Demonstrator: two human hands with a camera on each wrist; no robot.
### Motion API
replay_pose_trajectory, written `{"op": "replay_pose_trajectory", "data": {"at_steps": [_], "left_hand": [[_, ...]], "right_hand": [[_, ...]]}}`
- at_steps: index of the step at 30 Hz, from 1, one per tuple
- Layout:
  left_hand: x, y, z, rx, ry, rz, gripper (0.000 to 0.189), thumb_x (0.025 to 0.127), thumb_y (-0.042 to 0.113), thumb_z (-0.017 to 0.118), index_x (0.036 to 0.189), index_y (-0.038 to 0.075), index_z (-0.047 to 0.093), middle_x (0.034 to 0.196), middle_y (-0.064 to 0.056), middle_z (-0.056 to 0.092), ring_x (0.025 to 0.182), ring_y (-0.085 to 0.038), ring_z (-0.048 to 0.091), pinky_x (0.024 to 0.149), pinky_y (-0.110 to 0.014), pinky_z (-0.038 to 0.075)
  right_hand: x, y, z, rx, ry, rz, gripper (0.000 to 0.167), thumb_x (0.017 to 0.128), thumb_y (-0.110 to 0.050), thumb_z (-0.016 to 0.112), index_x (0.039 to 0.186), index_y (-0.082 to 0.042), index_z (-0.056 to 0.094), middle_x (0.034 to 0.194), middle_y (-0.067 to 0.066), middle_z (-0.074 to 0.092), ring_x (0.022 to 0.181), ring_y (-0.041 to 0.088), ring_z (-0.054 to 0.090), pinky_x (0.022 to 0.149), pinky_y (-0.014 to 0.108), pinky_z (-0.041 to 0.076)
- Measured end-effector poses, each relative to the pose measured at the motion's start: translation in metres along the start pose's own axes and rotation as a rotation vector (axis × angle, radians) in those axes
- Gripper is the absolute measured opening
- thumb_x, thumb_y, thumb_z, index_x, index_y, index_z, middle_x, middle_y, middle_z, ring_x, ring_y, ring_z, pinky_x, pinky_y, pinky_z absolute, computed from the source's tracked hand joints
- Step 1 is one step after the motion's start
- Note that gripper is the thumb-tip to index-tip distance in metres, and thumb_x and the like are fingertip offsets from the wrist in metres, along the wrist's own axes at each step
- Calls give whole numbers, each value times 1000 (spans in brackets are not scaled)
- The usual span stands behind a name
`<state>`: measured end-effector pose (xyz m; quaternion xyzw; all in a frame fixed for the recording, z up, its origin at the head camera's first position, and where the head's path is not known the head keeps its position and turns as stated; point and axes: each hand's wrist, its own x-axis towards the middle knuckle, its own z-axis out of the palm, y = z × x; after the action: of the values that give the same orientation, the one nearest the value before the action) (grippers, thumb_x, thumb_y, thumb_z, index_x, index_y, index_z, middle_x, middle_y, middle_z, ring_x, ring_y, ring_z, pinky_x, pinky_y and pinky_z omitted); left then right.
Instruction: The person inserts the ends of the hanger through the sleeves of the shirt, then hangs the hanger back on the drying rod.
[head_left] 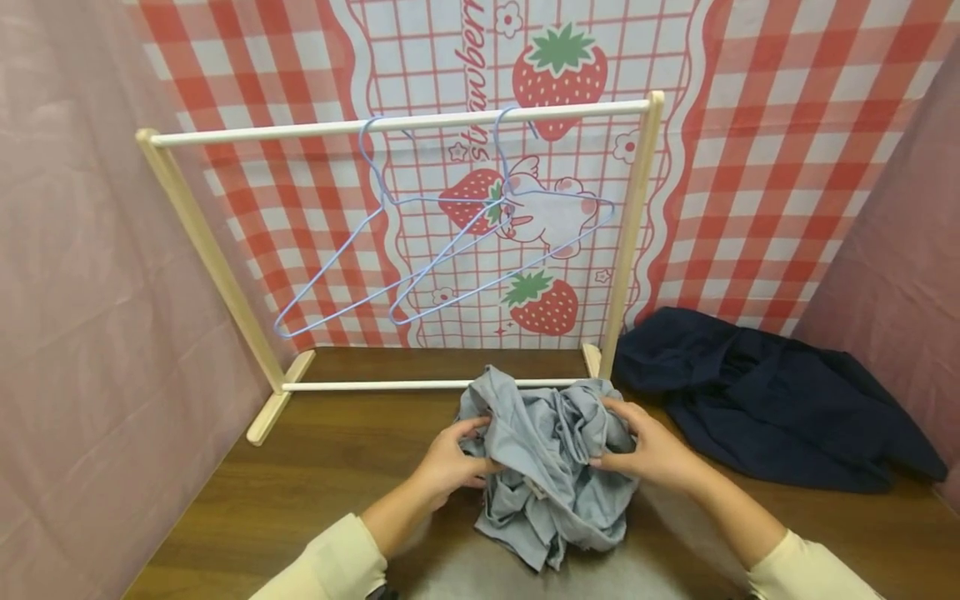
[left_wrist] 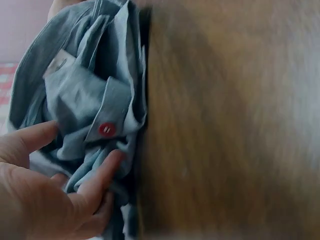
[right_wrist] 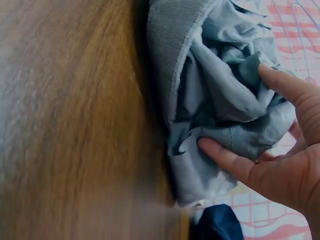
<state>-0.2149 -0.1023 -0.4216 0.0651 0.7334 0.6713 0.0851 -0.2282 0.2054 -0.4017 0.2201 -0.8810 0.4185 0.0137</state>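
A crumpled grey shirt [head_left: 551, 467] lies bunched at the front middle of the table, between both hands. My left hand [head_left: 453, 461] grips its left side, thumb and fingers spread around the folds. A red button [left_wrist: 107, 129] on a fabric tab and a pale label [left_wrist: 59, 64] show in the left wrist view, close to the left fingers [left_wrist: 102, 175]. On the opposite side my right hand [head_left: 652, 446] holds the bundle. Its fingers [right_wrist: 227, 159] press into the folds in the right wrist view, near a ribbed edge of the cloth.
Behind the shirt stands a wooden garment rack [head_left: 630, 242] with two blue wire hangers [head_left: 333, 258] on its top bar. A dark navy cloth [head_left: 772, 404] lies heaped at the right of the brown table [head_left: 337, 467]. Pink curtains [head_left: 82, 292] flank both sides, and a red-and-white strawberry cloth hangs behind.
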Motion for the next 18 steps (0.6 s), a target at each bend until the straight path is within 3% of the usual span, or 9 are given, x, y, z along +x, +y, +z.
{"op": "replay_pose_trajectory", "data": {"at_steps": [3,6,11,13,16,18], "left_hand": [[1,2,-9,49,-30,-7,71,70,-6,75,137,1,52,129,-30,38,73,-28,65,58,-47,57],[1,7,-20,190,-26,31,66,71,-1,78,134,2,56,132,-33,41,75,-33,64,55,-48,57],[-1,19,-36,685,35,243,51,69,12,85,117,4,68,114,-24,61,88,-35,59,73,-43,53],[-2,22,-39,846,56,318,46,68,16,86,110,5,71,105,-18,63,88,-29,58,75,-41,47],[0,24,-41,928,44,378,39,68,16,85,104,6,72,100,-14,62,79,-22,57,72,-39,46],[3,23,-42,939,31,441,36,69,15,85,101,7,72,97,-12,62,76,-19,57,70,-36,46]], "right_hand": [[-6,-1,-9,-53,-1,-14,84,75,-30,85,141,1,43,137,29,40,124,48,42,93,60,42],[-11,-4,-19,-86,8,-54,77,77,-31,84,139,-4,47,134,23,43,118,45,47,87,55,48],[-23,-13,-31,-176,94,-135,60,79,-25,83,129,-8,55,126,11,48,107,33,55,78,47,53],[-27,-17,-34,-235,152,-207,52,76,-19,85,121,-8,60,119,7,54,100,24,59,75,42,54],[-34,-19,-35,-258,177,-324,41,73,-11,86,108,-12,65,105,-1,62,88,10,61,68,31,54],[-39,-19,-35,-219,132,-396,36,71,-7,85,101,-15,66,96,-4,64,81,5,61,64,28,53]]}}
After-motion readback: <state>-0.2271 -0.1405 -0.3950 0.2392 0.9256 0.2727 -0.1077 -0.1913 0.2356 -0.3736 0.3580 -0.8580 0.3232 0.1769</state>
